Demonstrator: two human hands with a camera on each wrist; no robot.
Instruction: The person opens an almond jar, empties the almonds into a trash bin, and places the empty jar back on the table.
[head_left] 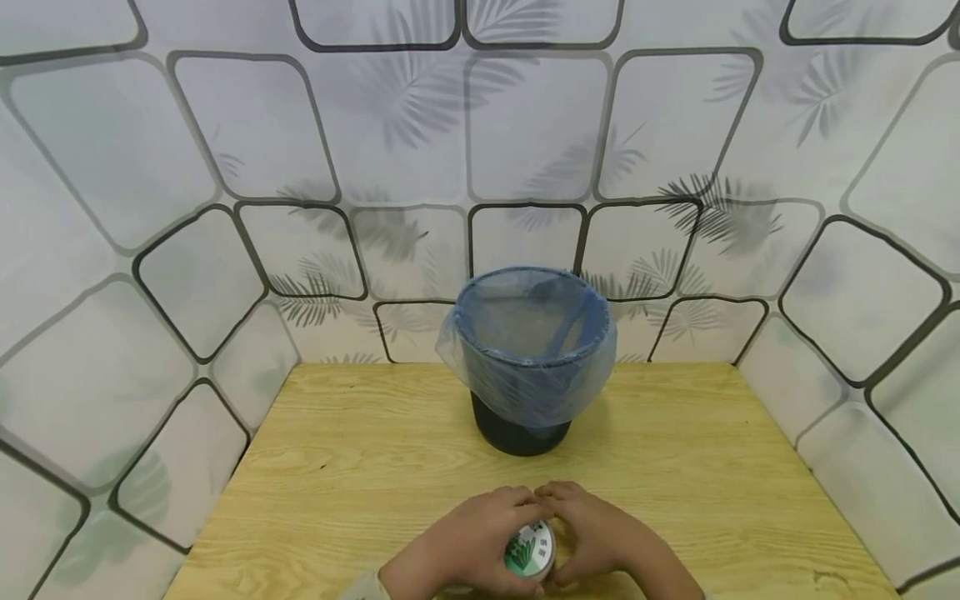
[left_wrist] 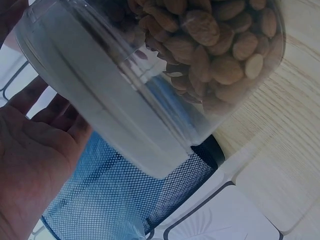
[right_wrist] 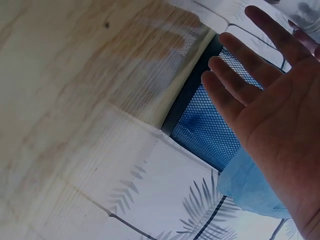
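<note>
A clear jar of almonds (left_wrist: 215, 55) stands on the table, with a broad white lid (left_wrist: 95, 85) in the left wrist view. From the head view the round lid top shows a green plant print and dark lettering. My left hand (head_left: 476, 537) grips the lid, thumb on the near side and fingers round the far side. Facing it, my right hand (head_left: 600, 533) is at the lid's right side, its fingertips meeting those of the left. In the right wrist view, the right hand's fingers (right_wrist: 245, 62) are spread and nearly straight, and a bit of the jar (right_wrist: 302, 12) shows beyond them.
Beyond the hands stands a dark mesh bin (head_left: 521, 437), its rim covered by a translucent blue bag (head_left: 536, 383). The wooden table (head_left: 360, 442) meets patterned wall covering (head_left: 405, 167) at the back and both sides.
</note>
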